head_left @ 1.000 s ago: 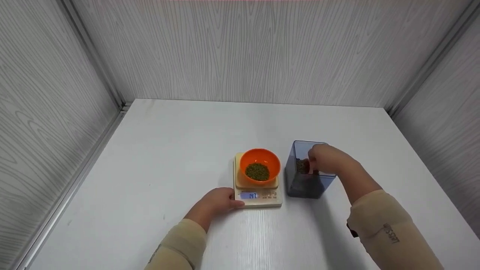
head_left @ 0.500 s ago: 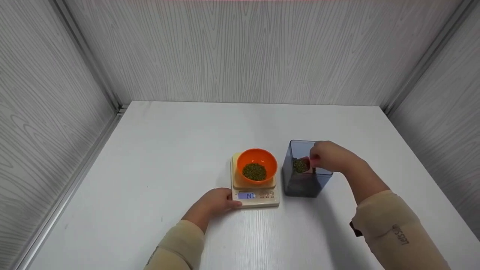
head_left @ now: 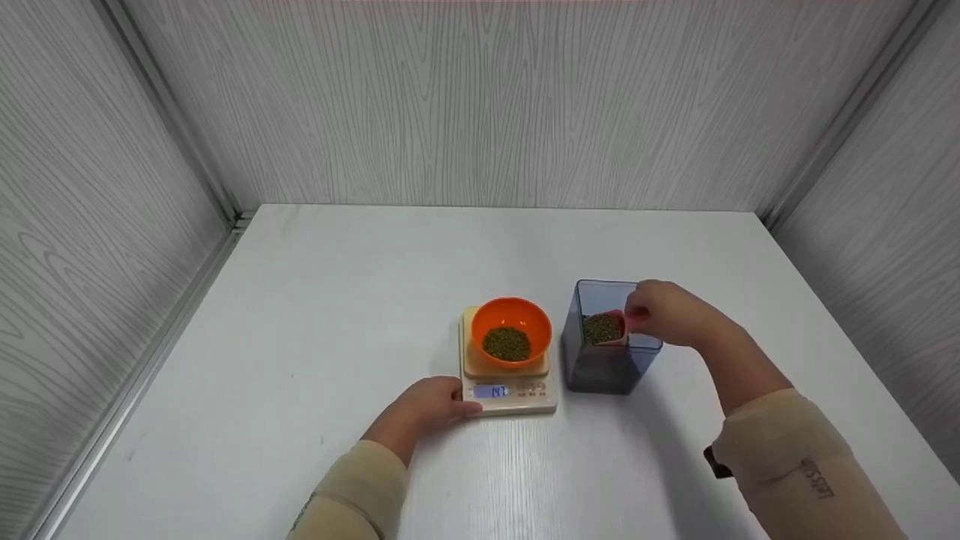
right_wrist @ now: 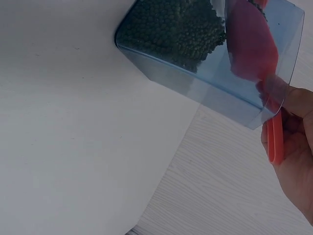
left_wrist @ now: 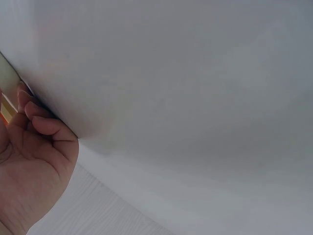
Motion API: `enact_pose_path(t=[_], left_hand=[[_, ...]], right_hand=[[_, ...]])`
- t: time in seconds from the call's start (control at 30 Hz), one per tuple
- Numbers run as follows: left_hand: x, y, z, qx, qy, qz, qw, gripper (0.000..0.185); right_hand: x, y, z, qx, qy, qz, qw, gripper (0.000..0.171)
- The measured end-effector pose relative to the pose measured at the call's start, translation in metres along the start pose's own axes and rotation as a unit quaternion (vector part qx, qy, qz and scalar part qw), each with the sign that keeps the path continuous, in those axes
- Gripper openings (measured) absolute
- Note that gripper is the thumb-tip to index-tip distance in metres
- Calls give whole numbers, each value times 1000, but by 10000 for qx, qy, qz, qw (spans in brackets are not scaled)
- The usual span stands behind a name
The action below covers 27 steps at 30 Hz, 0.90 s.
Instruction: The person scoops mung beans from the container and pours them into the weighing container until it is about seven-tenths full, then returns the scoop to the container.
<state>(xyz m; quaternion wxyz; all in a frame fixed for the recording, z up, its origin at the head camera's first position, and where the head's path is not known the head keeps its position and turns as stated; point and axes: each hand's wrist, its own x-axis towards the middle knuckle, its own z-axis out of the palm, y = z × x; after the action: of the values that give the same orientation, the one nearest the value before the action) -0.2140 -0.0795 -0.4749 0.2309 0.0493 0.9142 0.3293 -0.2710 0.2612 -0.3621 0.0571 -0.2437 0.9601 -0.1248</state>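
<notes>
My left hand [head_left: 426, 406] grips the front left corner of a cream kitchen scale [head_left: 517, 406], thumb on top and fingers curled at its side. On the scale sits an orange bowl [head_left: 531, 318] with small green beans [head_left: 506, 344] in its bottom; the display seems to read 147. To the right stands a clear blue container [head_left: 600, 377] partly filled with green beans [right_wrist: 166, 29]. My right hand [head_left: 675, 315] holds a red scoop [right_wrist: 252, 44] by its handle at the container's rim. The scoop's bowl is inside the container, heaped with beans in the head view.
A white table [head_left: 360, 277] carries everything. Grey wood-grain panels [head_left: 480, 105] rise behind it and on both sides. The container stands close beside the scale's right edge.
My right hand has risen slightly and moved a little right, and the scoop has come up into sight full of beans. My left hand stays on the scale.
</notes>
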Motion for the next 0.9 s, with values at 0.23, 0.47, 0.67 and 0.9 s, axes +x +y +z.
enact_pose_path(t=[0.23,0.47,0.67,0.9], left_hand=[[2,-1,0,331,61,51,9994,30],[2,-1,1,335,47,49,9994,29],[1,0,0,293,32,20,9996,29],[1,-1,-1,305,14,-25,9995,29]], right_hand=[[-9,6,-3,374,116,86,9992,12],[-15,14,-3,598,240,143,9978,13],[-20,21,-4,735,323,79,9967,12],[-25,27,-2,928,378,139,9949,10]])
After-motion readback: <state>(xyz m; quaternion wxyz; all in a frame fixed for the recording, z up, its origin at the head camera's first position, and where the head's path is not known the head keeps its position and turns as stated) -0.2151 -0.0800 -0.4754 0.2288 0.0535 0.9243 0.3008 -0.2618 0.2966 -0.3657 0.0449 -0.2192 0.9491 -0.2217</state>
